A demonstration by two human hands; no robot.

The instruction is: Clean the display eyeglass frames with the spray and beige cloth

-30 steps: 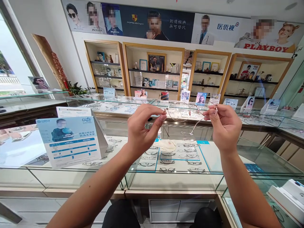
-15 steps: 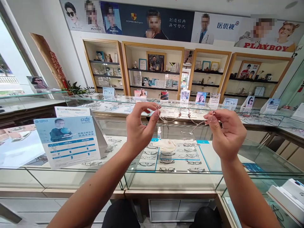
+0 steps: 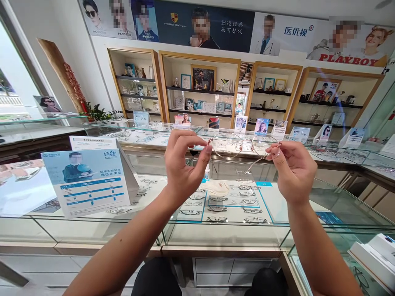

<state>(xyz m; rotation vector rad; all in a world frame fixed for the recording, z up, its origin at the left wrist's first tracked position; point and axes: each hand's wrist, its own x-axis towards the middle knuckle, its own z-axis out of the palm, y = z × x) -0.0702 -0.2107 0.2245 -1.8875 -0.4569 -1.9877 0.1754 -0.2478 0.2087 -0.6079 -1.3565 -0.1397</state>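
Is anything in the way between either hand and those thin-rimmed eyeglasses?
Nothing visible. The left hand and right hand each pinch one end of the thin-rimmed eyeglasses directly; the pale cloth and small bottle sit lower, beyond the hands.

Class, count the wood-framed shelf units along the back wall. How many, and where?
4: the left unit, the wide unit beside it, the third unit right of that, and the fourth unit furthest right.

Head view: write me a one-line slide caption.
Both hands hold thin-rimmed glasses, one at each end, above a glass counter.
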